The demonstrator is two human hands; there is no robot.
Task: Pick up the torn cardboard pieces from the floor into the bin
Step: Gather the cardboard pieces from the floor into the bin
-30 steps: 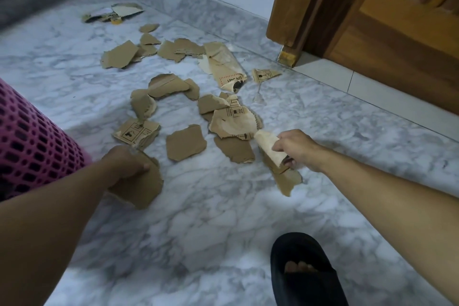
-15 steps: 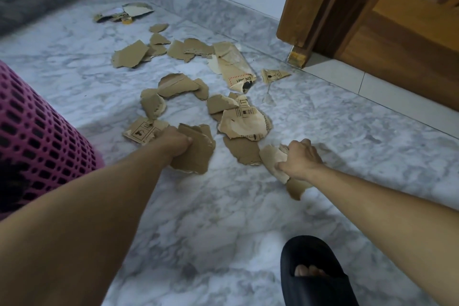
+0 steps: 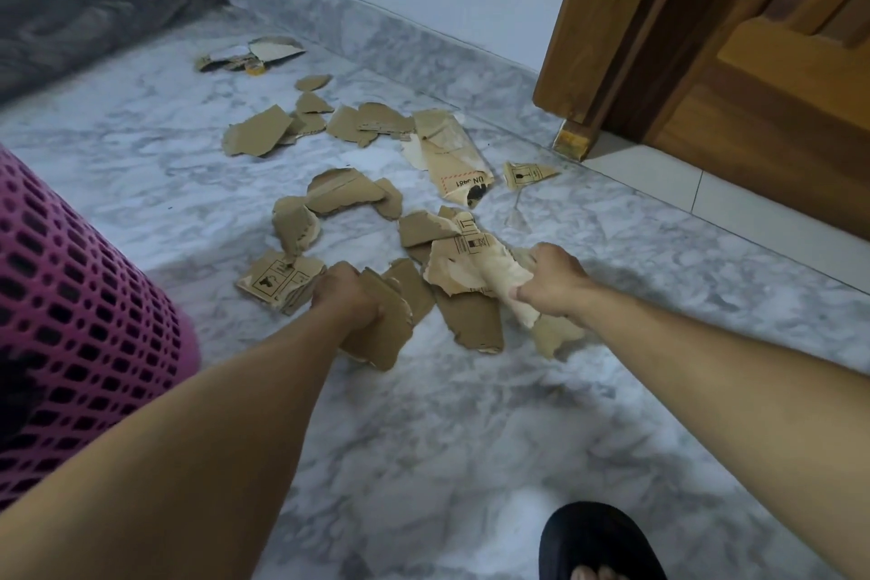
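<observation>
Several torn brown cardboard pieces (image 3: 348, 195) lie scattered over the marble floor (image 3: 447, 414), from mid-frame back toward the far corner. My left hand (image 3: 346, 297) is closed on a stack of brown pieces (image 3: 383, 334) just above the floor. My right hand (image 3: 551, 280) grips pale torn pieces (image 3: 499, 278), with one printed piece (image 3: 463, 257) bunched against them. A flat brown piece (image 3: 475, 320) lies on the floor between my hands. The pink perforated bin (image 3: 80, 325) stands at the left edge, beside my left arm.
A wooden door and frame (image 3: 706, 38) fill the upper right, above a pale tiled threshold (image 3: 659, 188). A grey marble skirting (image 3: 400, 47) runs along the back wall. My foot in a black slipper (image 3: 595, 542) is at the bottom right.
My left hand moved forward and right with its cardboard and gathered another piece. My right hand shifted forward onto the printed pile and gripped more pale pieces.
</observation>
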